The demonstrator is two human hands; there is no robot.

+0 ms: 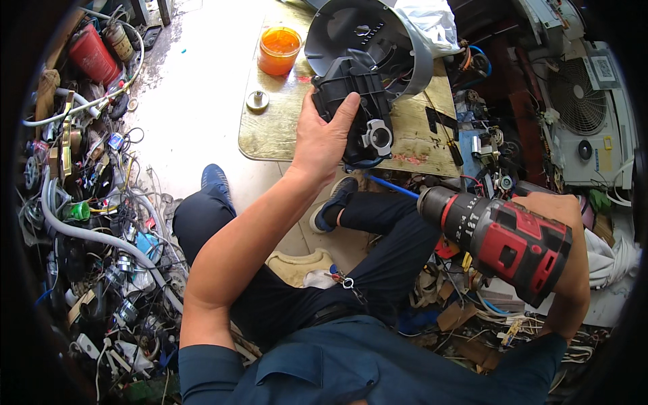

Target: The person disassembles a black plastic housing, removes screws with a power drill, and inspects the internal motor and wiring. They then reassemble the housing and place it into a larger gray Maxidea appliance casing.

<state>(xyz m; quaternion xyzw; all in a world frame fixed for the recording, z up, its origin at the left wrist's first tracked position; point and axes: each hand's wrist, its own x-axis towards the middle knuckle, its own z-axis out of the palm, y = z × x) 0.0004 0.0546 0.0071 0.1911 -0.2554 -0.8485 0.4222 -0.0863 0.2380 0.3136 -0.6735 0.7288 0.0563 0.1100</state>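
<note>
My left hand is closed around a black plastic housing, its thumb lying across the top. A pale metal ring-shaped fitting sits at the housing's near end. Behind it, a large grey round casing lies on the table with its open side toward me; whether the two are joined I cannot tell. On the right, my right hand grips a red and black cordless drill, most of its fingers hidden. The drill's long blue bit points left, its tip near the housing's lower end.
A worn wooden table bears a jar of orange grease, a small round metal part and a white plastic bag. Heaped cables and parts fill the left. A fan unit stands at far right.
</note>
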